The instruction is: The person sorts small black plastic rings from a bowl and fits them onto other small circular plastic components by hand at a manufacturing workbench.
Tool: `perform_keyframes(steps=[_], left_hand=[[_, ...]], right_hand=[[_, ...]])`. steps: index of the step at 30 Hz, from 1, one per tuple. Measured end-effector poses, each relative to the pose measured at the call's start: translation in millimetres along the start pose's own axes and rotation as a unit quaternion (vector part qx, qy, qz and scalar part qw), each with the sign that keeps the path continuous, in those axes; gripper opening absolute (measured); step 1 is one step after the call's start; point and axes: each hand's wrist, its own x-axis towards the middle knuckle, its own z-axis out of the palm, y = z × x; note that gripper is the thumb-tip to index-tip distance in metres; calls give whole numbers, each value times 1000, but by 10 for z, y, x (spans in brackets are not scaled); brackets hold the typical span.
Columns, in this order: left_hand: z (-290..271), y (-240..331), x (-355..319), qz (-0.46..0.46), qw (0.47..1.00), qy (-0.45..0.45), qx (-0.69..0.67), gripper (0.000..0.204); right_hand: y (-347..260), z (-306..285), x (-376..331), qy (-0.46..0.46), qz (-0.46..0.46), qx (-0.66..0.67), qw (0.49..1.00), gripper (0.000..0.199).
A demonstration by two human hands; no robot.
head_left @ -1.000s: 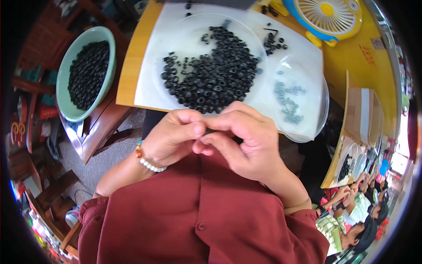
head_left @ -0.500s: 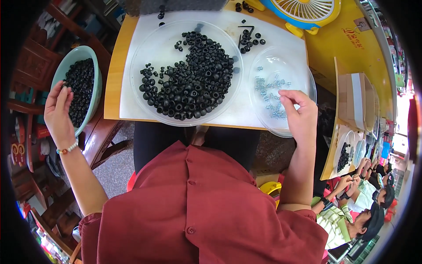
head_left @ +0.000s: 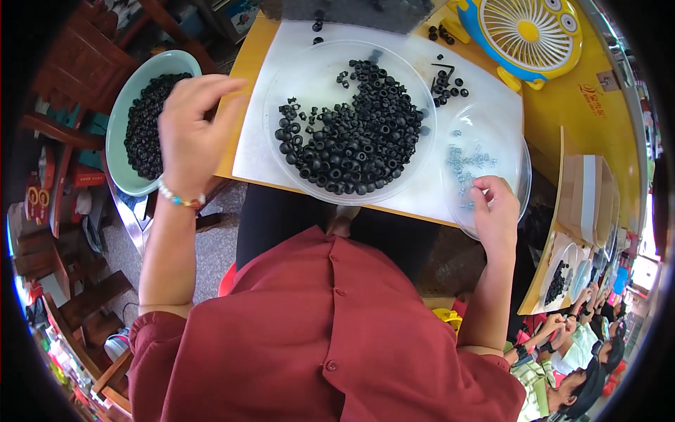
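Note:
My left hand [head_left: 195, 133] is between the green bowl and the table's left edge, thumb and forefinger apart, with nothing visible in it. Beside it, the pale green bowl [head_left: 114, 144] holds a heap of round black parts [head_left: 145, 133]. On the white table sheet lies a large clear round tray [head_left: 278, 77] of black ring-like and knob-like parts [head_left: 358, 141]. My right hand [head_left: 496, 211] is over the near side of a smaller clear tray [head_left: 524, 179] with small silvery-blue metal pieces [head_left: 467, 160]. Its fingertips are pinched together; whatever is between them is too small to make out.
A black hex key [head_left: 444, 69] and loose black parts [head_left: 450, 91] lie behind the trays. A blue-yellow fan [head_left: 527, 35] stands at the back right by a yellow panel [head_left: 583, 95]. Farther right are a cardboard box [head_left: 585, 190] and other people at work.
My left hand has moved right from over the green bowl toward the table, and its pinched fingers have parted. My right hand stays pinched by the small tray. The whole view has shifted.

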Motion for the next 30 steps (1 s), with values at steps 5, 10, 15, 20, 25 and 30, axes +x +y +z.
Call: perform_keyframes(steps=[5,10,15,20,25,30], left_hand=[[324,175,146,141,983,-95,61,12],[500,187,226,166,937,-211,222,15],[437,335,251,158,953,-184,183,9],[346,321,256,155,920,-265,243,8],[485,242,209,124,947,-250,157,4],[475,312,158,91,969,-213,87,7]], right_hand=[[-10,-77,26,73,-12,82,994,11],[-71,-145,15,137,-56,154,977,13],[-7,-130,-30,167,-2,221,961,10],[28,-88,-5,205,-8,281,938,12],[122,27,11,67,27,173,982,14],[146,-172,32,228,-17,218,949,13]])
